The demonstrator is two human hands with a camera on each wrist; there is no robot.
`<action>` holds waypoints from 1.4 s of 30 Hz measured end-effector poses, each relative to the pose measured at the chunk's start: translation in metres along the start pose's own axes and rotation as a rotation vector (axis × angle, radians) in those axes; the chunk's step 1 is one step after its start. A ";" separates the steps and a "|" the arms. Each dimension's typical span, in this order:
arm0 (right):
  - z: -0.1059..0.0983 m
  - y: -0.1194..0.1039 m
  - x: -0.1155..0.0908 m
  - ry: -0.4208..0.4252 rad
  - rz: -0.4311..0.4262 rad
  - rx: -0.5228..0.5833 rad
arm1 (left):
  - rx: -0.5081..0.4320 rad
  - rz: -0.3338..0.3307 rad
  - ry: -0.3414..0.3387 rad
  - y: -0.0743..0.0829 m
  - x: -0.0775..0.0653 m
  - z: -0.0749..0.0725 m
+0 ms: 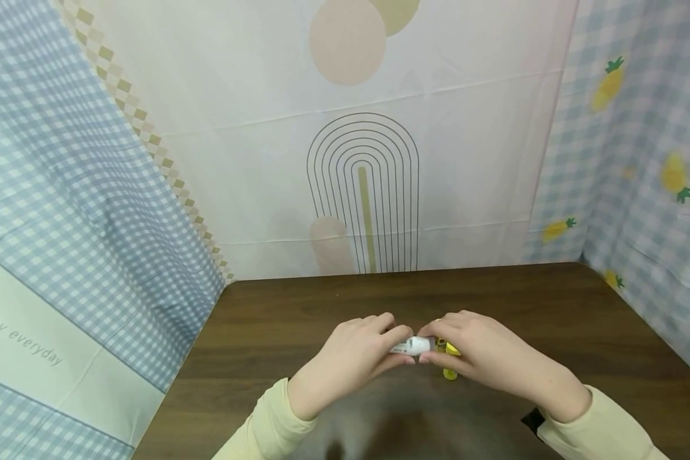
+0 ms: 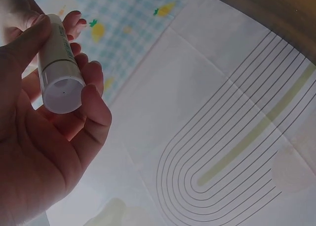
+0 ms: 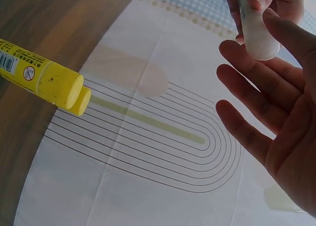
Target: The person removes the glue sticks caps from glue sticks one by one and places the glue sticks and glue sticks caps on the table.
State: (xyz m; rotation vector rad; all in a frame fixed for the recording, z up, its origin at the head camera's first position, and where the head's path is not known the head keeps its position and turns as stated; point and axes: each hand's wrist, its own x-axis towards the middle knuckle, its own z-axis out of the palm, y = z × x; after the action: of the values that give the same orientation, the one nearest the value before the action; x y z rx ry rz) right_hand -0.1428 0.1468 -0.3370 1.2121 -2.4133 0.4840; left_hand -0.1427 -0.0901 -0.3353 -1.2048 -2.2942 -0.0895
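Both hands meet over the table around a white glue stick [image 1: 416, 345] with small dark lettering, held lying nearly level. My left hand [image 1: 359, 348] grips its body between thumb and fingers; the hollow round end [image 2: 64, 94] faces the left wrist camera. At the other end, my right hand [image 1: 485, 348] pinches the cap [image 3: 261, 46] between thumb and index finger, its other fingers spread apart. Just behind the right fingers stand two yellow glue sticks [image 3: 59, 85], partly covered by that hand in the head view. One shows a barcode and a round warning mark.
The dark wooden table [image 1: 287, 300] reaches back to a pale cloth wall [image 1: 471, 179] with printed arches. Blue checked curtains [image 1: 92, 160] hang on the left, and checked cloth with pineapples [image 1: 609, 86] on the right. A black piece [image 1: 533, 420] shows beside the right sleeve.
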 end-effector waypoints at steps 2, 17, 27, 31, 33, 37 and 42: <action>-0.001 -0.001 -0.001 0.007 -0.004 0.006 | -0.008 0.000 -0.001 0.001 0.000 -0.001; -0.003 -0.004 -0.006 0.125 -0.099 0.054 | 0.032 0.024 0.013 0.006 0.001 -0.006; -0.005 -0.008 -0.011 0.089 -0.007 0.014 | 0.029 0.027 0.007 0.009 0.001 -0.008; -0.005 -0.008 -0.011 0.072 0.005 0.012 | 0.026 0.027 0.011 0.009 0.000 -0.010; -0.004 -0.008 -0.011 0.078 -0.010 0.021 | 0.027 0.029 0.010 0.009 -0.001 -0.009; -0.003 -0.008 -0.012 0.095 -0.037 0.041 | 0.036 0.034 0.004 0.009 -0.001 -0.008; -0.004 -0.010 -0.012 0.082 -0.033 0.041 | 0.036 0.038 -0.005 0.010 -0.002 -0.008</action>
State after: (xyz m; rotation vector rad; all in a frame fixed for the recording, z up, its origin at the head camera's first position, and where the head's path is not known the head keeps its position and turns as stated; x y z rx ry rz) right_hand -0.1271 0.1510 -0.3382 1.2230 -2.3220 0.5647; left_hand -0.1302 -0.0876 -0.3309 -1.2312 -2.2665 -0.0305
